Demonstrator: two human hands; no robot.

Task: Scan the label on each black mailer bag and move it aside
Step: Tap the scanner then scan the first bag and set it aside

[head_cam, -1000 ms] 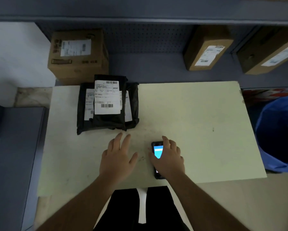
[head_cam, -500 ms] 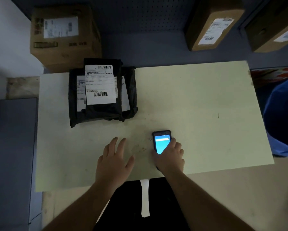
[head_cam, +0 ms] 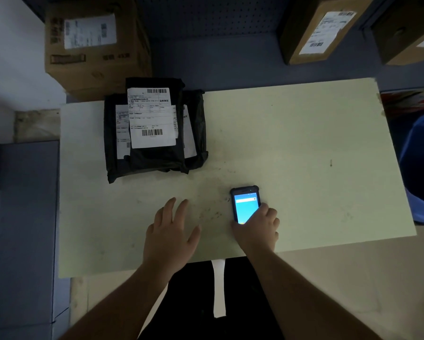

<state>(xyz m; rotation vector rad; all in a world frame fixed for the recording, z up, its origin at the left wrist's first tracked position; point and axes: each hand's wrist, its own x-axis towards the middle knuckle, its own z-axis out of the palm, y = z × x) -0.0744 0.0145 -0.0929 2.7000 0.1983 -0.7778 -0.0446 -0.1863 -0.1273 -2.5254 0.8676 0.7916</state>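
Note:
A stack of black mailer bags point(head_cam: 154, 158) lies at the far left of the pale table point(head_cam: 304, 148). The top bag carries a white label point(head_cam: 152, 117) with barcodes, and more labels show on the bags under it. My right hand point(head_cam: 257, 228) grips the lower end of a handheld scanner point(head_cam: 245, 203) that lies near the table's front edge, its blue screen lit. My left hand point(head_cam: 170, 233) rests flat on the table to the left of the scanner, fingers spread, holding nothing. Both hands are well short of the bags.
A cardboard box point(head_cam: 93, 45) with a label stands behind the bags on a grey shelf. Two more labelled boxes point(head_cam: 321, 30) lean at the back right. A blue bin point(head_cam: 422, 168) stands past the table's right edge. A grey surface point(head_cam: 22, 217) runs along the left.
My right hand has slid back down the scanner, uncovering most of its lit screen. The view has shifted downward. My left hand has barely moved.

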